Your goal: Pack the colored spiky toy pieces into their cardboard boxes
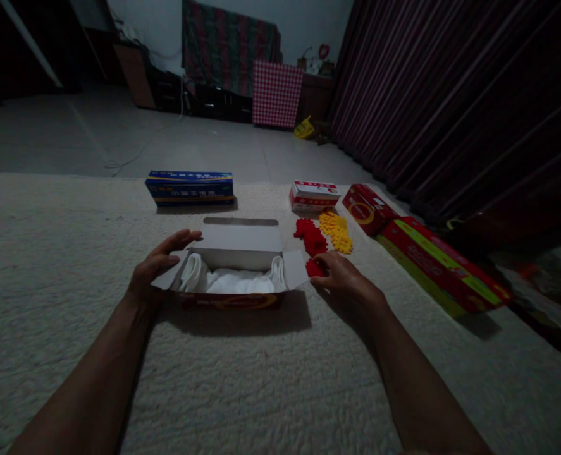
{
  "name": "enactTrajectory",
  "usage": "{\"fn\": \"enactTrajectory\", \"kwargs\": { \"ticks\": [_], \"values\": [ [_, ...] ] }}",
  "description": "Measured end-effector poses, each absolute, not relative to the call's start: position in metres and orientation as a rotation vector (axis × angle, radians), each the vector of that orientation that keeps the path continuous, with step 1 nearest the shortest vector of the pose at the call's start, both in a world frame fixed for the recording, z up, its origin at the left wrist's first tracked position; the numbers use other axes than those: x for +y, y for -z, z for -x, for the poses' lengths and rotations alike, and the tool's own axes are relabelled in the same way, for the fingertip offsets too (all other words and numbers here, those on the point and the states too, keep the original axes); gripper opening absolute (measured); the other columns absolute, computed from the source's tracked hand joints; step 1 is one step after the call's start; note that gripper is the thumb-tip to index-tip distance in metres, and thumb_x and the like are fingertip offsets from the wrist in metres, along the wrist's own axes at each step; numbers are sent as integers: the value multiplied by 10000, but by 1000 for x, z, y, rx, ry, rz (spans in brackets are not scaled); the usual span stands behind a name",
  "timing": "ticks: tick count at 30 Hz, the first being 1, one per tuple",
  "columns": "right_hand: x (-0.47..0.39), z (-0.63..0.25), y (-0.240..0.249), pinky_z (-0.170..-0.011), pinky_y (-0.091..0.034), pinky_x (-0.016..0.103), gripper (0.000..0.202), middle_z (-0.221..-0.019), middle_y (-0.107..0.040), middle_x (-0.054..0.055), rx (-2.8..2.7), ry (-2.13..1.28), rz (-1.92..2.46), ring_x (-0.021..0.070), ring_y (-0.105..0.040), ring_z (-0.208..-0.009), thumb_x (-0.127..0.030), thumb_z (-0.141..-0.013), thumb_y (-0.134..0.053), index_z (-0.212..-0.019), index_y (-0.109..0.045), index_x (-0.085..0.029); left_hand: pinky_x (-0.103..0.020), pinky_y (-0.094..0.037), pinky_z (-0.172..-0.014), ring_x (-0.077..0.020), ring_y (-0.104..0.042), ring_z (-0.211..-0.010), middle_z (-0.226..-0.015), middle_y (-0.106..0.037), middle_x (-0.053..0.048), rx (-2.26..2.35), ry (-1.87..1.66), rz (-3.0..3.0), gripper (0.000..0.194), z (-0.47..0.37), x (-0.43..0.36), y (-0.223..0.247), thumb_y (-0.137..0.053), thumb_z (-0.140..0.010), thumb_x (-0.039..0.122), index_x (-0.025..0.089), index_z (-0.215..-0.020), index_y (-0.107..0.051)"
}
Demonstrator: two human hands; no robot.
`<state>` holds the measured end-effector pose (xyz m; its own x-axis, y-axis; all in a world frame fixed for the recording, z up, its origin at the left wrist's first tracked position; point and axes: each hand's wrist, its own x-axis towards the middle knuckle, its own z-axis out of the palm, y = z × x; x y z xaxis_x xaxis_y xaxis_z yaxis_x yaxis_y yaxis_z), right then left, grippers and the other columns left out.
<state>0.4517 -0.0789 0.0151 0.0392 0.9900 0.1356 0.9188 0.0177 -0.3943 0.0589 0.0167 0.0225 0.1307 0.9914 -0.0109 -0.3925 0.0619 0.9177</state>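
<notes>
An opened cardboard box [233,302], dark red in front, stands before me with its lid and side flaps folded out. Folded white cloth [242,281] fills the inside. My left hand [154,268] rests against the left flap, fingers stretched out and apart. Just past the right flap, my right hand [339,275] pinches a red toothed plastic piece [315,268] low over the quilted cover. Behind that hand lie more red toothed pieces [312,237] and a cluster of yellow ones [337,232].
A long blue box [190,189] stands at the back left of the quilted cover [242,379]. To the back right are a small white-and-red box [314,196], a dark red box [368,208] and a long red-and-green box [441,265]. A dark curtain [441,82] hangs beyond.
</notes>
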Motion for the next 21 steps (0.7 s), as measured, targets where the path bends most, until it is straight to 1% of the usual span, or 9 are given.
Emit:
{"fn": "enactTrajectory", "kwargs": {
  "ticks": [3,6,9,11,13,15,18,21],
  "values": [
    [-78,-451,-19,-756,-492,357,228,-944,-673,100,-1975,-299,2033,248,-626,-864,-287,-734,-730,-940,-707,-192,-447,-496,-1042,-357,-546,-1322,-1225,-749,-59,820,-1222,-991,478,-58,17,-21,-707,-622,210,244,-1092,-783],
    [-77,-460,-32,-795,-513,375,321,-1000,-681,119,-1950,-287,2089,267,-643,-919,-345,-766,-709,-1038,-695,-173,-408,-511,-996,-325,-579,-1281,-1196,-760,-46,765,-1230,-1006,480,-56,20,-18,-697,-612,196,248,-1081,-787],
    [-76,-456,-62,-834,-539,422,439,-1114,-672,142,-1816,-158,1937,295,-650,-995,-410,-788,-702,-1154,-655,-172,-401,-521,-949,-323,-615,-1221,-1178,-766,-46,706,-1205,-987,506,-55,24,-14,-692,-578,187,245,-1071,-790],
    [-76,-437,-88,-821,-556,431,476,-1154,-663,134,-1812,-170,1748,298,-651,-1018,-439,-800,-707,-1199,-631,-190,-412,-507,-967,-326,-604,-1235,-1190,-761,-51,673,-1204,-990,512,-54,27,-11,-678,-594,177,239,-1091,-783],
    [-75,-403,-111,-813,-560,419,432,-1154,-663,117,-1931,-235,1577,281,-652,-1005,-407,-815,-705,-1191,-631,-207,-420,-490,-994,-326,-582,-1266,-1193,-758,-54,643,-1205,-987,509,-53,28,-10,-668,-607,165,234,-1099,-779],
    [-72,-362,-123,-813,-554,391,383,-1148,-660,104,-2099,-323,1450,256,-647,-996,-315,-812,-710,-1172,-633,-210,-426,-482,-1005,-328,-576,-1277,-1191,-757,-55,620,-1197,-980,504,-53,29,-9,-668,-606,156,233,-1092,-779],
    [-63,-311,-123,-876,-524,378,346,-1129,-659,97,-2312,-407,1333,233,-630,-1010,-249,-788,-739,-1114,-637,-193,-434,-483,-1000,-328,-592,-1254,-1189,-754,-58,593,-1185,-983,509,-52,31,-6,-677,-600,147,234,-1092,-777],
    [-54,-287,-113,-880,-507,370,325,-1117,-651,104,-2449,-444,1345,230,-618,-998,-256,-796,-743,-1098,-644,-182,-440,-493,-984,-324,-610,-1226,-1183,-755,-54,566,-1182,-983,519,-52,33,-3,-672,-600,144,239,-1100,-775]
  ]
}}
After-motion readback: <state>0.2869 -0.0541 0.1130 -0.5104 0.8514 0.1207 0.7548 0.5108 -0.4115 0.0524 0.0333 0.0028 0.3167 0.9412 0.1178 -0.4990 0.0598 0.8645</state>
